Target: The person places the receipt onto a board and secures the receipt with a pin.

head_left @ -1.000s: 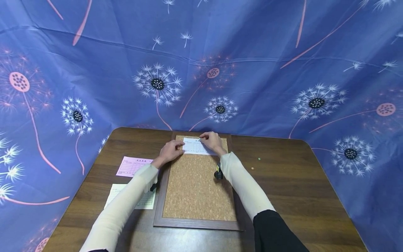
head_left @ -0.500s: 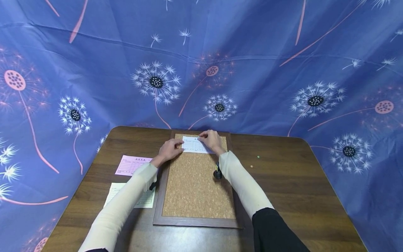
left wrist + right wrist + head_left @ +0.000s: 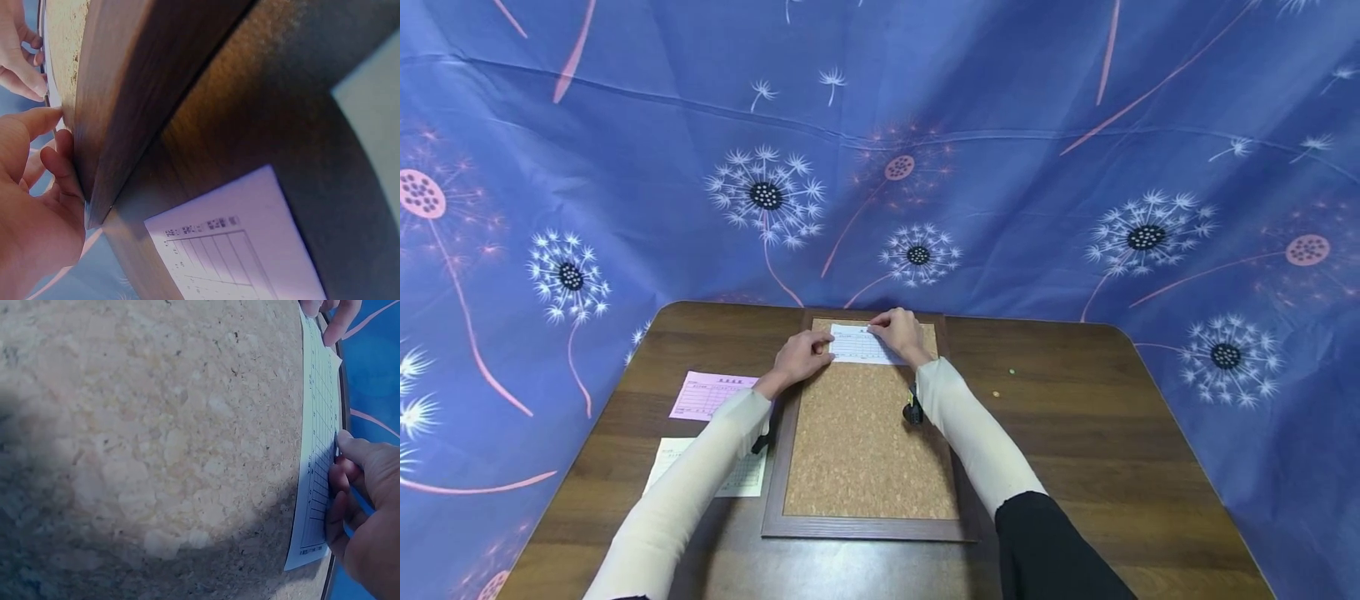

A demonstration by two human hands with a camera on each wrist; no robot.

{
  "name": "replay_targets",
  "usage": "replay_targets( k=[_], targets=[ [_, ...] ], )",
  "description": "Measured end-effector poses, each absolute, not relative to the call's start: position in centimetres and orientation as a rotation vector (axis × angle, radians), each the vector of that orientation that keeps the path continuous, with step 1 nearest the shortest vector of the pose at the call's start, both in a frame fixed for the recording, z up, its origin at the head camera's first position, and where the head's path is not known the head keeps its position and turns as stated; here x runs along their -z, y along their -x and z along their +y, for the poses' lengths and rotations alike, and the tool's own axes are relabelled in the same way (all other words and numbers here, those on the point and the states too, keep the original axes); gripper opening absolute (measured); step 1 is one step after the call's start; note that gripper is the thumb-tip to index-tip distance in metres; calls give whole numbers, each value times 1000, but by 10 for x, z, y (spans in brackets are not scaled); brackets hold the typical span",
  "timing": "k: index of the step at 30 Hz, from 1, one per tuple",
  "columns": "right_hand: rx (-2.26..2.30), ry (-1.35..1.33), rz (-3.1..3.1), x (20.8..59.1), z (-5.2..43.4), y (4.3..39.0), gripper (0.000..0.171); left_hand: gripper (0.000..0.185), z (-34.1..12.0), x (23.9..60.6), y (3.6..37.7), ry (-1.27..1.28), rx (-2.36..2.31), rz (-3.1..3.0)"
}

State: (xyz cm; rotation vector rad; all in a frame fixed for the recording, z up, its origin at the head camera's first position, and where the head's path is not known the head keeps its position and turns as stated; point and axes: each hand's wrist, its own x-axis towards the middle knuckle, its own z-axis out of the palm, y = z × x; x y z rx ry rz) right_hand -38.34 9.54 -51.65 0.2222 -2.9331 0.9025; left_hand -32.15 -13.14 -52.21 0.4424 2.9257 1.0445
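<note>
A white printed form (image 3: pixel 853 345) lies flat across the upper end of a framed cork board (image 3: pixel 872 450). My left hand (image 3: pixel 800 358) holds the form's left edge between thumb and finger. At the top edge, near the middle, my right hand (image 3: pixel 901 333) pinches with thumb and forefinger. Whatever sits between those fingertips is hidden. In the right wrist view the right hand's other fingers (image 3: pixel 337 519) are curled against the form. The left wrist view catches both hands near the board's edge.
Left of the board lie a pink form (image 3: pixel 707 395) and a pale green form (image 3: pixel 664 461), the latter partly under the left sleeve. Two tiny pieces, one green (image 3: pixel 1011 372) and one orange (image 3: pixel 996 394), rest on the wooden table (image 3: pixel 1090 467). A patterned blue cloth (image 3: pixel 1000 208) hangs behind.
Both hands stay at the form's left and top edges with little visible movement. The whole head view has shifted slightly.
</note>
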Motion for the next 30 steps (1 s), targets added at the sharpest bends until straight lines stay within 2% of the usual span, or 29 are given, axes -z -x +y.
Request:
replay_targets(
  k=[10, 30],
  targets=[
    [-824, -192, -2968, 509, 77, 385, 13, 37, -142, 519, 318, -420, -1056, 2958],
    [-782, 19, -2968, 509, 82, 381, 12, 37, -128, 518, 320, -444, -1062, 2941]
  ],
)
